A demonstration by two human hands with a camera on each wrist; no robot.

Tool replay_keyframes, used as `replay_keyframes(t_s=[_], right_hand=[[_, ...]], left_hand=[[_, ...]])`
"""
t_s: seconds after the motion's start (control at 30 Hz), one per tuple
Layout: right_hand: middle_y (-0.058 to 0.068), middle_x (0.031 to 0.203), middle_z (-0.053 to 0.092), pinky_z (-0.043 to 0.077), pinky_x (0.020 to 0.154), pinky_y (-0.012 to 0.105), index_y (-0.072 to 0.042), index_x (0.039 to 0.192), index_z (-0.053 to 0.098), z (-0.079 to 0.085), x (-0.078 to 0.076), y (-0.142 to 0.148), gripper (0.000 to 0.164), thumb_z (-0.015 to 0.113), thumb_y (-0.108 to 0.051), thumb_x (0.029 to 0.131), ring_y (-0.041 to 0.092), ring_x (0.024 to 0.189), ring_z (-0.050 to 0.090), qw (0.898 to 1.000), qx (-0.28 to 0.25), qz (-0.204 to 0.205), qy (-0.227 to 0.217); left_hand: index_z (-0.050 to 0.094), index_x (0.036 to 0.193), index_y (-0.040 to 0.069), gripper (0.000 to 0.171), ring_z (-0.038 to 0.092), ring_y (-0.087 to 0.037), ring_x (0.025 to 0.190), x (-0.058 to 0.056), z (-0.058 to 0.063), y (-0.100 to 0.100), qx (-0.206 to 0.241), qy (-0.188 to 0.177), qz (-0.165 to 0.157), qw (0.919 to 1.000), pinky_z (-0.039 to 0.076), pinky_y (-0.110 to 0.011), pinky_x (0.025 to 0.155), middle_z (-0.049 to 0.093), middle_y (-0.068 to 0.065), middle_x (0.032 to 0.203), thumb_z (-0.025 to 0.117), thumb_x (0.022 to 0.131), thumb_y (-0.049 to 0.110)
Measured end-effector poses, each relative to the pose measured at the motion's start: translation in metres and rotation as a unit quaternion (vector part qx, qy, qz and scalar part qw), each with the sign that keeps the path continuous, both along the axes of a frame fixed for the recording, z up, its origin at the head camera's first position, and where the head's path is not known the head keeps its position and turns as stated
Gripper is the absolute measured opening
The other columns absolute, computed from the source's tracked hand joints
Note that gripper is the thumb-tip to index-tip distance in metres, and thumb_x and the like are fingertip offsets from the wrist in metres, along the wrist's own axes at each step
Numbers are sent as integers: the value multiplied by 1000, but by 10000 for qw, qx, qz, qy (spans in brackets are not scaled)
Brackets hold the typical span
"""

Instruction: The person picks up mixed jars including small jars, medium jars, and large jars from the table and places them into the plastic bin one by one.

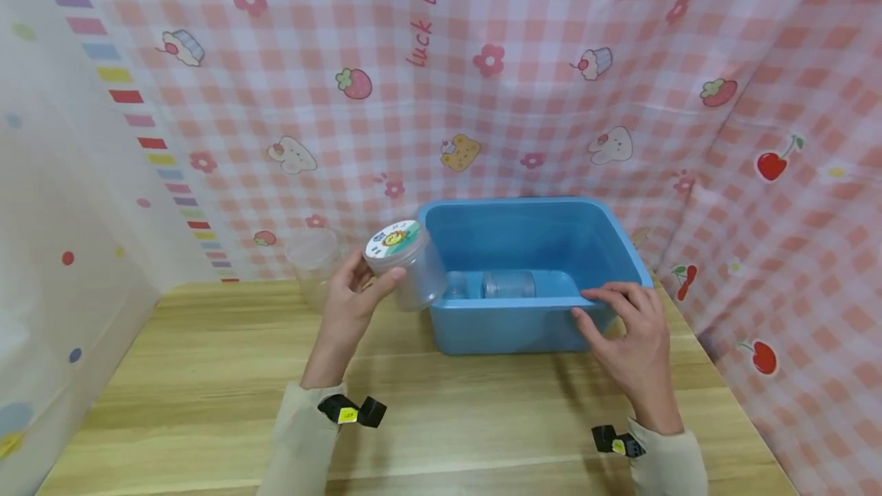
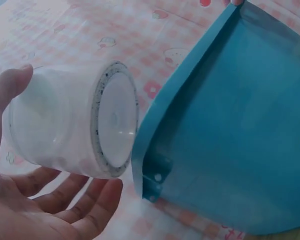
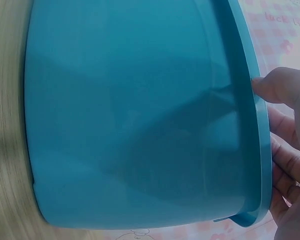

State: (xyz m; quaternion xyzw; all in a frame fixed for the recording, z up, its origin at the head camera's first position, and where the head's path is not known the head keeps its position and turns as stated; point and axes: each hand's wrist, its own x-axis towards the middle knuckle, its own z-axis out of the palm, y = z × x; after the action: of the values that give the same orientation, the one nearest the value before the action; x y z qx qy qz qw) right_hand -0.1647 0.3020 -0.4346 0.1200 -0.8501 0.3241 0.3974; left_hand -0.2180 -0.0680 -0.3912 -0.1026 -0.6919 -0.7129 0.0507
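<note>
My left hand [image 1: 349, 303] grips a clear plastic jar [image 1: 422, 279] whose lid bears a white and green label with a yellow cartoon face. Tilted, the jar has its base toward the left rim of a blue plastic bin [image 1: 510, 331]; in the left wrist view the jar's base [image 2: 115, 120] is right at that rim. My right hand [image 1: 634, 327] pinches the bin's front rim near the right corner, thumb outside and fingers over the inner side. Inside the bin a clear jar [image 1: 508, 285] lies on its side, with another clear container [image 1: 456, 285] to its left.
Behind my left hand, another clear jar [image 1: 313, 259] stands on the wooden table [image 1: 207, 373]. A pink checked curtain [image 1: 386, 128] hangs close behind the bin, and more printed cloth [image 1: 813, 251] hangs along the right side.
</note>
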Motion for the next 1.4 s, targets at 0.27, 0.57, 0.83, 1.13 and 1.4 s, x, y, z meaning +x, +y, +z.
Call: replay_keyframes(t_s=[0.27, 0.57, 0.83, 1.13, 1.4], right_hand=[[14, 108, 70, 40, 92, 48, -7, 105, 81, -1, -2, -1, 30, 92, -8, 77, 33, 106, 54, 10000, -3, 25, 22], [15, 108, 69, 40, 93, 48, -5, 105, 80, 0, -1, -3, 30, 91, -7, 77, 34, 107, 54, 10000, -5, -13, -36], [15, 108, 70, 40, 93, 48, -6, 105, 81, -1, -2, -1, 32, 92, -5, 75, 35, 107, 54, 10000, -6, 10, 64], [15, 107, 70, 41, 89, 47, -7, 104, 81, -1, -3, 0, 31, 92, -6, 75, 33, 103, 55, 9998, 46, 44, 176], [15, 106, 70, 41, 89, 48, -5, 103, 81, 0, -2, -1, 31, 92, -6, 75, 34, 103, 55, 9998, 23, 52, 166]], left_hand=[[53, 152, 14, 60, 58, -21, 132, -10, 12, 8, -182, -58, -239, 9995, 54, -26, 104, 61, -10, 145, 75, 96, 20], [53, 152, 17, 60, 60, -24, 132, -22, 18, 18, -335, -136, -407, 9985, 54, -38, 106, 63, -9, 145, 75, 97, 24], [56, 149, 21, 61, 60, -25, 134, -29, 24, 31, -606, -224, -550, 9964, 51, -47, 113, 63, -4, 144, 79, 95, 37], [66, 130, 15, 59, 65, -24, 102, -34, 39, 42, -1700, -188, -229, 9850, 58, -35, 81, 70, -7, 118, 78, 90, 56], [64, 131, 15, 76, 65, -23, 93, -38, 55, 53, -2530, -403, -157, 9665, 57, -35, 73, 67, -6, 115, 73, 84, 74]])
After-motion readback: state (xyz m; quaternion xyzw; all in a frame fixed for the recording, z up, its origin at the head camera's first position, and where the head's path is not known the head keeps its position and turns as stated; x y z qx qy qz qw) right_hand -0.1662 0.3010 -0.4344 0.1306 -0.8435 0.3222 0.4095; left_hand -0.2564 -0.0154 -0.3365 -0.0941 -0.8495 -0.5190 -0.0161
